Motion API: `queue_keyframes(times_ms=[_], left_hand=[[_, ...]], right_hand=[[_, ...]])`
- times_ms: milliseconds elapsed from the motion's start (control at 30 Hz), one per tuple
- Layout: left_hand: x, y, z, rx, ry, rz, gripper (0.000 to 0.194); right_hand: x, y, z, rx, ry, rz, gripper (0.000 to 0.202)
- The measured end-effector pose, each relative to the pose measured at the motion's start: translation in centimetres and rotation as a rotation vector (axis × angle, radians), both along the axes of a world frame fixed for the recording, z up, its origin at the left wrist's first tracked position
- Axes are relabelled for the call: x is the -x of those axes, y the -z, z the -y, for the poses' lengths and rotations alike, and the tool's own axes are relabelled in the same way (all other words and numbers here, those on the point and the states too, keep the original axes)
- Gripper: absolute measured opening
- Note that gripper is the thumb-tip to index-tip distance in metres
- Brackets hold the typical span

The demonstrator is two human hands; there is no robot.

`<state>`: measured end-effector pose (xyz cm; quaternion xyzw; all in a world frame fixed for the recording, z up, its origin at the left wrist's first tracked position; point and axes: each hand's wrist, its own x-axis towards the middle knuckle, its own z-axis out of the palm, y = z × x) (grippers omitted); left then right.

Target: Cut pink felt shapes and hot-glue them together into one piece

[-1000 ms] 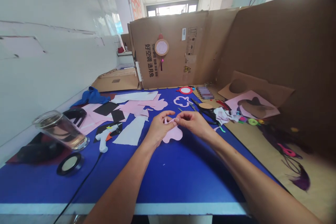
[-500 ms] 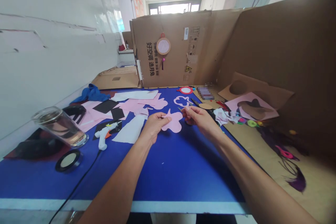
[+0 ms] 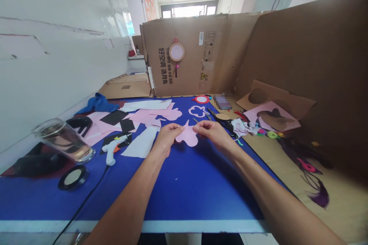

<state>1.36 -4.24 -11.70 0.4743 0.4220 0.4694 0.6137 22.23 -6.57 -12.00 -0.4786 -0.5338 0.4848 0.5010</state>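
A pink paper cutout (image 3: 188,137) with rounded lobes and a thin point at the top is held just above the blue table. My left hand (image 3: 167,138) pinches its left edge between thumb and fingers. On the opposite side, my right hand (image 3: 213,133) is closed with thumb and forefinger on the right edge. A thin grey tip (image 3: 196,120) shows just beyond the right fingers; whether it is in that hand or lies on the table I cannot tell. Behind the hands rests a pale pink outline cutout (image 3: 198,111).
On the left are a white glue gun (image 3: 110,152), a lidless glass of liquid (image 3: 64,141), a round black-rimmed object (image 3: 72,176) and pink paper sheets (image 3: 99,126). Crumpled scraps (image 3: 240,126) and a holed pink sheet (image 3: 287,124) lie right. Cardboard walls (image 3: 218,53) enclose the back and right.
My right hand has moved in to the cutout's right edge and now grips it too. The cutout has turned slightly, and the view has shifted a little.
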Motion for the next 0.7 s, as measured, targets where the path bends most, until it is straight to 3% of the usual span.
queue_keyframes(times_ms=[367, 567, 700], left_hand=[[0.4, -0.3, -0.4, -0.099, 0.000, -0.035, 0.036], [-0.3, -0.2, -0.1, 0.159, 0.032, 0.037, 0.046], [-0.8, 0.1, 0.1, 0.191, 0.038, 0.030, 0.035]], right_hand=[[0.4, -0.4, 0.5, 0.062, -0.132, 0.003, 0.051], [1.0, 0.3, 0.0, 0.047, 0.006, -0.111, 0.052], [1.3, 0.6, 0.2, 0.086, 0.027, -0.151, 0.053]])
